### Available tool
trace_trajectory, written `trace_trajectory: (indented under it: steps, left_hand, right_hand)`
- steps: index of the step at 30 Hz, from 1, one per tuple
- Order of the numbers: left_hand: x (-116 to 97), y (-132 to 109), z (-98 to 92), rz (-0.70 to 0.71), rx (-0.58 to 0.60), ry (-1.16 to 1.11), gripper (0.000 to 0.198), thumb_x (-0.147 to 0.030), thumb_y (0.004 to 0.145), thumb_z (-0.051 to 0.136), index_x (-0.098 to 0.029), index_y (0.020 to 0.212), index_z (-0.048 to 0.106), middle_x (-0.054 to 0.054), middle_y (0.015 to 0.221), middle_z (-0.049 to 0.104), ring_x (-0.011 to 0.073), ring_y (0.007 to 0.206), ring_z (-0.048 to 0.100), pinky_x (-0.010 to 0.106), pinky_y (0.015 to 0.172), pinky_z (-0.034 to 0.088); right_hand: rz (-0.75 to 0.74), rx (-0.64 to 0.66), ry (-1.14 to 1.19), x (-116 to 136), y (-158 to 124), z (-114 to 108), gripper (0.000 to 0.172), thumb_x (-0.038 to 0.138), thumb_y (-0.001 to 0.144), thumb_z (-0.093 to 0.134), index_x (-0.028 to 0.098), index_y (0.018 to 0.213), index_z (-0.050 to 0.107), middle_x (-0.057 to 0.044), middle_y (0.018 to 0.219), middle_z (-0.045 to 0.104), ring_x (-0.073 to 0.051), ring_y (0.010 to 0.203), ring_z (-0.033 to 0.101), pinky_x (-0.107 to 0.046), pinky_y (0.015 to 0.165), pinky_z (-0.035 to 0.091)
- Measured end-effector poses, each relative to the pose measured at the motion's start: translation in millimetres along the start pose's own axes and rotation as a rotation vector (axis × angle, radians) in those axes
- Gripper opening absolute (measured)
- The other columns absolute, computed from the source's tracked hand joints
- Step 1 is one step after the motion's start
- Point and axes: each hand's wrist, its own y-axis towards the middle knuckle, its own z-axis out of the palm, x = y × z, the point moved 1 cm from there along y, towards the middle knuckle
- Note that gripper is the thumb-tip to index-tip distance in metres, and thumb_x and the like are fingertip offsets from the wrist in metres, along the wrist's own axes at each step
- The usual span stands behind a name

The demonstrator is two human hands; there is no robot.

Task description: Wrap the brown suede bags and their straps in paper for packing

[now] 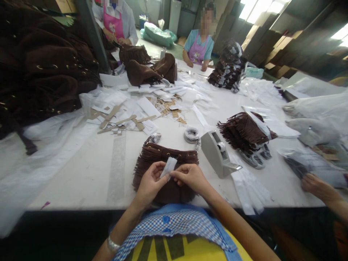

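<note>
A dark brown fringed bag (152, 154) with gold eyelets lies flat on the table in front of me. Over its middle, my left hand (153, 177) pinches a small white paper slip (169, 166) between thumb and fingers. From the other side my right hand (190, 175) has thumb and forefinger closed at the slip's lower end, close to the left fingertips. Wrapped handle ends (191, 135) stick out beyond the bag's top edge. A grey tape dispenser (217, 154) stands just right of the bag.
Fringed bags (247, 130) are stacked at right, beside white strips (248, 188). Cardboard and paper scraps (127, 121) litter the table's middle. Brown bags (49, 65) pile high at left. Another person's hand (315, 186) holds a plastic-wrapped item at far right. Two people work across the table.
</note>
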Motion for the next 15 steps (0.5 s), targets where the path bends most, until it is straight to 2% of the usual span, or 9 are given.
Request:
trace_trajectory:
  steps: [3, 7, 11, 15]
  left_hand:
    - [-6, -2, 0.5, -0.036, -0.014, -0.009, 0.041, -0.03, 0.076, 0.077, -0.019, 0.11, 0.057, 0.006, 0.108, 0.066, 0.0207, 0.104, 0.065, 0.033, 0.093, 0.05]
    - [-10, -3, 0.4, -0.075, -0.004, -0.012, 0.043, -0.031, 0.076, 0.077, -0.018, 0.111, 0.056, 0.006, 0.109, 0.067, 0.0207, 0.104, 0.064, 0.033, 0.093, 0.05]
    - [-9, -2, 0.0, -0.079, 0.034, -0.006, 0.039, -0.03, 0.079, 0.075, -0.019, 0.112, 0.056, 0.005, 0.111, 0.065, 0.019, 0.102, 0.064, 0.031, 0.092, 0.05]
    - [-12, -1, 1.2, -0.067, 0.057, 0.007, 0.036, -0.03, 0.081, 0.073, -0.021, 0.111, 0.055, 0.003, 0.109, 0.064, 0.0163, 0.091, 0.065, 0.029, 0.086, 0.052]
  right_hand:
    - [-0.003, 0.067, 0.11, -8, 0, 0, 0.043, 0.054, 0.072, 0.076, 0.012, 0.075, 0.071, -0.005, 0.068, 0.071, -0.012, 0.053, 0.063, -0.023, 0.055, 0.053]
    - [-0.102, 0.109, 0.151, -12, -1, 4, 0.036, 0.048, 0.08, 0.07, 0.013, 0.088, 0.072, -0.006, 0.079, 0.072, -0.014, 0.067, 0.068, -0.028, 0.067, 0.057]
    - [-0.207, 0.033, 0.046, -8, 1, 14, 0.019, 0.03, 0.087, 0.06, 0.016, 0.089, 0.072, -0.002, 0.073, 0.07, -0.015, 0.067, 0.068, -0.027, 0.066, 0.057]
    - [-0.221, -0.037, 0.026, -8, 8, 22, 0.014, 0.02, 0.085, 0.055, 0.017, 0.094, 0.066, -0.001, 0.072, 0.069, -0.015, 0.059, 0.067, -0.024, 0.055, 0.056]
